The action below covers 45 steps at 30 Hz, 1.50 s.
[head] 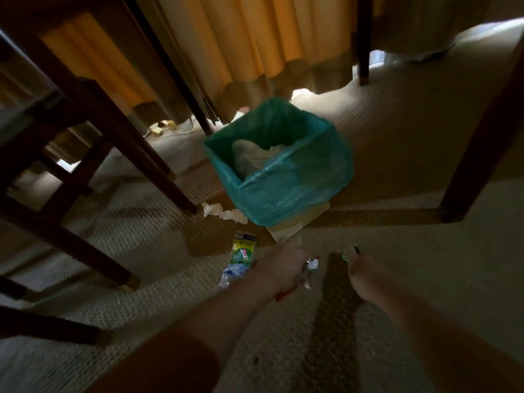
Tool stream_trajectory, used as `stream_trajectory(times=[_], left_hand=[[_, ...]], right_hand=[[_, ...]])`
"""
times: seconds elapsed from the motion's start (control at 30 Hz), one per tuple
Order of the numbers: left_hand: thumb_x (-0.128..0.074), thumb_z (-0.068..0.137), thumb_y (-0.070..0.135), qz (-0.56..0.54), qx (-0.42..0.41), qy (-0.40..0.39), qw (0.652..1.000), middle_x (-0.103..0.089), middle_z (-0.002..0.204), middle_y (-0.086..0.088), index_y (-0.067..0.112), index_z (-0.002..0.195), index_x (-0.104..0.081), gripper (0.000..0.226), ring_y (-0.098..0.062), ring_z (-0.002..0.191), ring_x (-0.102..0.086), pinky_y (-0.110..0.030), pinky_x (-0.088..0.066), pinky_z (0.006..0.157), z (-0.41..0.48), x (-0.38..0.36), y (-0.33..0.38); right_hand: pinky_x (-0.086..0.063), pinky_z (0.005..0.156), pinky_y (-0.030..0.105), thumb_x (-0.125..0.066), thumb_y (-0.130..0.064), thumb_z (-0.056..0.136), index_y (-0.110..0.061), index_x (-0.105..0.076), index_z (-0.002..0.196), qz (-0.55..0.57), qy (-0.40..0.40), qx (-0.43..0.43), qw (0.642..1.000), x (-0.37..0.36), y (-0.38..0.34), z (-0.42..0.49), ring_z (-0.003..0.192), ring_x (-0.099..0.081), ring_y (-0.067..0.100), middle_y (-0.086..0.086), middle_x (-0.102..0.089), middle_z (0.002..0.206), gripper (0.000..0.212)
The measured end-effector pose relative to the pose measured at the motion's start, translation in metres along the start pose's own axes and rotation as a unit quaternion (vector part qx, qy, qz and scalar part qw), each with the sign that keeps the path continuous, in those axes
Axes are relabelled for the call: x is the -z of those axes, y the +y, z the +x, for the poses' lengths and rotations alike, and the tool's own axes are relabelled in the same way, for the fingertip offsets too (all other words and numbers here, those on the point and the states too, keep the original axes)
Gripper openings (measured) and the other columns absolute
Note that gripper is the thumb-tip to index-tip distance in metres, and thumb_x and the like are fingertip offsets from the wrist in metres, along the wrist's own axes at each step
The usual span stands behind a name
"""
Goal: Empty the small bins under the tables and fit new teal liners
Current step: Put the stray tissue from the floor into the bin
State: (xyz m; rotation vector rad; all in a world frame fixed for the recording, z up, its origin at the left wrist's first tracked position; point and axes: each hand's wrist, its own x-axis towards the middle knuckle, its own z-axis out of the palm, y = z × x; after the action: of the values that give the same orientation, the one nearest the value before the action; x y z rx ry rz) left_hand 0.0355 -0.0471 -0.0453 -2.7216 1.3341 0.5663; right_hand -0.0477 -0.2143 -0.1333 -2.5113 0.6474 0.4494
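The left hand [286,265] has its fingers closed on a crumpled wrapper [309,269], likely gathered for the bin. Whether the right hand [365,268] grips anything I cannot tell; something green shows at its fingertips. Just left of the left fingers lies a squashed bottle [239,262]. Beyond them a tissue [224,213] lies on the carpet beside the bin [286,171], whose teal liner [317,154], folded over the rim, holds white rubbish.
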Motion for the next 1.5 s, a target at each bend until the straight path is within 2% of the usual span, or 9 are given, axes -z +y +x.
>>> stream_trajectory(times=[0.2,0.5,0.63,0.73,0.9,1.1,1.23,1.37,1.5], left_hand=[[-0.056,0.092,0.009,0.065,-0.012,-0.019,0.998,-0.060,0.108,-0.010,0.010,0.103,-0.068,0.017,-0.029,0.099,-0.058,-0.038,-0.047,0.081,-0.039,0.067,-0.045],[-0.056,0.092,0.021,0.054,0.029,0.013,0.998,-0.064,0.105,-0.010,0.012,0.097,-0.066,0.014,-0.026,0.097,-0.063,-0.038,-0.051,0.076,-0.054,0.049,-0.101],[-0.049,0.101,0.020,-0.018,0.080,0.055,0.995,-0.053,0.143,-0.011,0.015,0.144,-0.048,0.044,-0.026,0.129,-0.052,-0.031,-0.043,0.101,-0.040,0.020,-0.132],[-0.041,0.104,0.013,-0.033,0.077,0.029,0.996,-0.029,0.158,-0.018,0.005,0.151,-0.033,0.049,-0.036,0.145,-0.030,-0.043,-0.028,0.118,-0.031,0.003,-0.137],[-0.063,0.093,0.016,-0.127,0.119,0.047,0.984,-0.011,0.161,-0.011,0.024,0.153,-0.026,0.070,-0.038,0.138,-0.029,-0.050,-0.044,0.106,-0.024,-0.035,-0.147],[-0.067,0.090,0.043,-0.060,0.114,0.016,0.991,0.003,0.167,-0.014,0.028,0.157,-0.013,0.087,-0.044,0.146,-0.018,-0.059,-0.037,0.109,-0.019,-0.063,-0.155],[-0.050,0.090,0.067,-0.032,0.137,0.014,0.990,0.024,0.163,-0.021,0.022,0.159,0.004,0.099,-0.048,0.146,-0.015,-0.059,-0.029,0.113,-0.021,-0.067,-0.165],[-0.063,0.089,0.048,-0.116,0.155,0.044,0.980,-0.013,0.164,-0.014,0.015,0.159,0.008,0.106,-0.037,0.141,-0.028,-0.048,-0.034,0.113,-0.018,-0.066,-0.171],[-0.070,0.087,0.025,-0.176,0.112,0.034,0.977,-0.033,0.153,-0.011,0.019,0.159,-0.014,0.091,-0.029,0.128,-0.049,-0.042,-0.049,0.102,-0.015,-0.065,-0.185]], right_hand=[[-0.053,0.079,0.029,-0.039,-0.015,0.105,-0.019,-0.040,0.151,0.064,0.022,0.055,0.996,0.044,-0.022,-0.028,0.100,-0.065,0.019,0.012,-0.059,0.134,0.046],[-0.044,0.063,0.030,-0.043,-0.013,0.100,-0.020,-0.063,0.101,0.029,0.274,0.255,0.927,0.133,-0.111,-0.079,0.081,-0.058,0.017,0.000,-0.061,0.098,0.021],[-0.049,0.062,0.025,-0.038,-0.019,0.105,-0.020,-0.056,0.119,0.052,0.323,0.293,0.898,0.153,-0.165,-0.081,0.079,-0.055,0.010,-0.005,-0.051,0.108,0.023],[-0.045,0.065,0.020,-0.042,-0.021,0.105,-0.019,-0.054,0.126,0.061,0.397,0.263,0.877,0.160,-0.205,-0.062,0.082,-0.053,0.006,-0.005,-0.050,0.114,0.024],[-0.046,0.091,0.027,-0.055,-0.031,0.100,-0.024,-0.033,0.151,0.046,0.350,0.164,0.921,0.152,-0.248,-0.012,0.109,-0.054,0.012,0.004,-0.050,0.135,0.056],[-0.038,0.108,0.062,-0.029,-0.070,0.093,-0.040,0.000,0.154,-0.027,0.271,0.071,0.960,0.129,-0.254,0.023,0.137,-0.041,0.040,0.009,-0.029,0.159,0.073],[-0.043,0.100,0.059,-0.018,-0.080,0.086,-0.031,-0.029,0.144,-0.084,0.275,0.043,0.957,0.124,-0.262,0.029,0.124,-0.050,0.037,0.007,-0.050,0.139,0.077],[-0.051,0.087,0.046,-0.014,-0.080,0.088,-0.026,-0.062,0.108,-0.130,0.268,0.039,0.954,0.123,-0.263,0.026,0.095,-0.063,0.027,0.003,-0.066,0.102,0.075],[-0.052,0.074,0.036,-0.023,-0.077,0.090,-0.025,-0.060,0.080,-0.129,0.288,0.044,0.948,0.123,-0.265,0.025,0.071,-0.061,0.019,-0.004,-0.061,0.072,0.065]])
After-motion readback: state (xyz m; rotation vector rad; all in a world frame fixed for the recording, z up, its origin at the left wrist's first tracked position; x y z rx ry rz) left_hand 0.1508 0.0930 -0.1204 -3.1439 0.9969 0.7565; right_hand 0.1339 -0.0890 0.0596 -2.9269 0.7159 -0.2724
